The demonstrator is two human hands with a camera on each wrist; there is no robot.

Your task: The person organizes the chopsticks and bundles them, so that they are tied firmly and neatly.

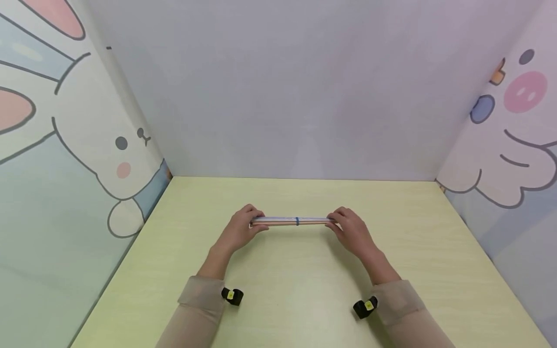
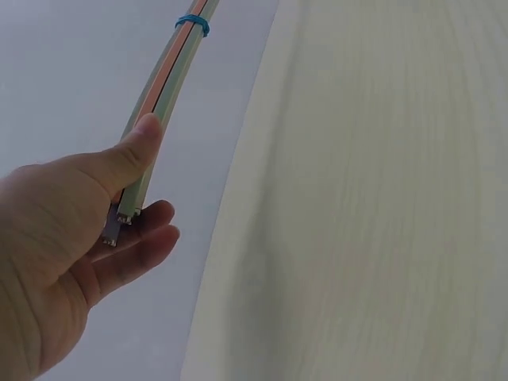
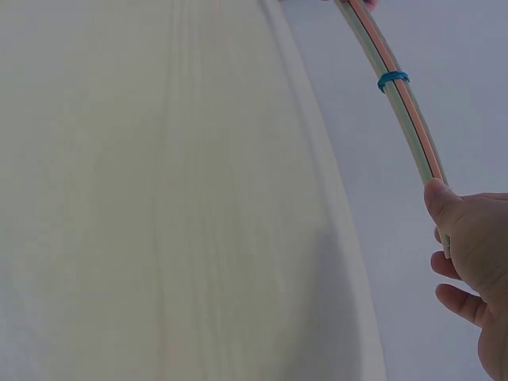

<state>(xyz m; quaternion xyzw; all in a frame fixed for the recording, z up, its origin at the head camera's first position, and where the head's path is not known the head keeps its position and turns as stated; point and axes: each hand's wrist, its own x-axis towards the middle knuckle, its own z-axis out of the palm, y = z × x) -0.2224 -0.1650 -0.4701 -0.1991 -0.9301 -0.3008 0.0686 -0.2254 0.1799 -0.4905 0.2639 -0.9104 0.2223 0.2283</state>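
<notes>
A bundle of long, thin strips (image 1: 278, 221) in pale green, orange and lilac lies level across the space between both hands, raised over the table. A blue elastic band (image 1: 298, 221) wraps its middle. The left hand (image 1: 239, 227) pinches one end between thumb and fingers; in the left wrist view, the stacked strip ends (image 2: 125, 216) poke out below the thumb. At the other end the right hand (image 1: 352, 232) pinches the bundle, its thumb on the near side. The right wrist view shows the strips (image 3: 411, 119) running up from this hand past the band.
The pale yellow table (image 1: 296, 285) reaches back to a plain light wall (image 1: 278, 96). Side panels with a cartoon rabbit (image 1: 95, 121) and a cartoon pig (image 1: 518, 125) flank it. Small black devices (image 1: 232, 296) sit at both sleeve cuffs.
</notes>
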